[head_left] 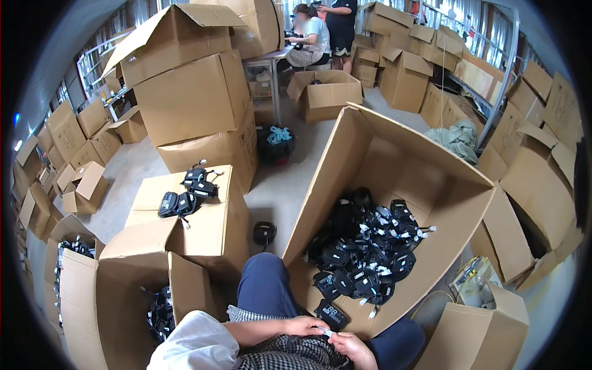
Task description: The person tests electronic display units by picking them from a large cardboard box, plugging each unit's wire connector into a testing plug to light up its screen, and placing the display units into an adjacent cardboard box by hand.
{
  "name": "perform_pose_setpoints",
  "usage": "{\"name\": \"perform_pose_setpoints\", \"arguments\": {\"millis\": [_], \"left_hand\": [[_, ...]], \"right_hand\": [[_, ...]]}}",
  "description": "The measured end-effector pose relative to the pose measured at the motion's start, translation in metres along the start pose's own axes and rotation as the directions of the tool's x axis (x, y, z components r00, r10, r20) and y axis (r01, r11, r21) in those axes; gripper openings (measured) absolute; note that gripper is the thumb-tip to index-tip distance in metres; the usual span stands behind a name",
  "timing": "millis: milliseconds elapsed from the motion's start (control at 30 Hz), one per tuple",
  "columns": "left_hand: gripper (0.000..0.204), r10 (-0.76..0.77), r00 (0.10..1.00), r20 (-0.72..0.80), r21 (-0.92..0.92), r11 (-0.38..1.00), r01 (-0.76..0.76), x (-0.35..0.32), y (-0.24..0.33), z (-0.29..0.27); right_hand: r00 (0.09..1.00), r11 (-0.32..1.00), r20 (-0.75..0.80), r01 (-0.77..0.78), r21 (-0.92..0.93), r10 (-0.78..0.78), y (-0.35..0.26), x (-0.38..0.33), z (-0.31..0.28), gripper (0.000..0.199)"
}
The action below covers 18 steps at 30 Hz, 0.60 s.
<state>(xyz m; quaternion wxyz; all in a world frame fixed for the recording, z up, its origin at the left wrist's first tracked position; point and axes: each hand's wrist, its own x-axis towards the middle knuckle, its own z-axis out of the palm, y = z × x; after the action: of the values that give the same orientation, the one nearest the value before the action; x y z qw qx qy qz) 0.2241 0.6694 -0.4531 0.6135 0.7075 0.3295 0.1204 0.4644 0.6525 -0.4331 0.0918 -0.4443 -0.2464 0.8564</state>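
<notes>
Low in front of me, both hands meet at a small white connector [325,331]. My left hand [303,325] pinches it from the left, while the fingertips of my right hand [353,347] close on it from the right. Just beyond the fingers lies a black digital display unit [333,313] with a segmented screen; whether the connector's wire joins it cannot be made out. A large open cardboard box [425,166] tilts toward me, and a heap of similar black display units [364,246] with white plugs fills its lower part.
Several black units [191,194] rest on a closed carton [237,216] at left. Another unit [264,233] is on the floor. An open box [126,296] at lower left holds more. Tall stacked cartons [191,92] stand behind. Two people [314,37] are by a far table.
</notes>
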Motion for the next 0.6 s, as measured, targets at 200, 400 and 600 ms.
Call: {"name": "perform_pose_setpoints", "arguments": {"millis": [200, 400, 600], "left_hand": [[0.028, 0.095, 0.995, -0.023, 0.013, 0.995, -0.094, 0.02, -0.016, -0.023], [0.025, -0.129, 0.992, -0.016, -0.06, 0.99, 0.128, 0.063, -0.035, -0.05], [0.025, -0.202, 0.979, 0.002, -0.06, 0.978, 0.202, 0.081, -0.042, -0.044]], "right_hand": [[0.934, 0.93, 0.136, 0.348, -0.123, -0.331, -0.014, 0.03, -0.01, 0.02], [0.98, 0.959, 0.001, 0.196, -0.203, -0.2, -0.024, 0.09, -0.054, 0.031], [0.988, 0.978, -0.034, 0.146, -0.145, -0.153, -0.014, 0.099, -0.069, 0.035]]}}
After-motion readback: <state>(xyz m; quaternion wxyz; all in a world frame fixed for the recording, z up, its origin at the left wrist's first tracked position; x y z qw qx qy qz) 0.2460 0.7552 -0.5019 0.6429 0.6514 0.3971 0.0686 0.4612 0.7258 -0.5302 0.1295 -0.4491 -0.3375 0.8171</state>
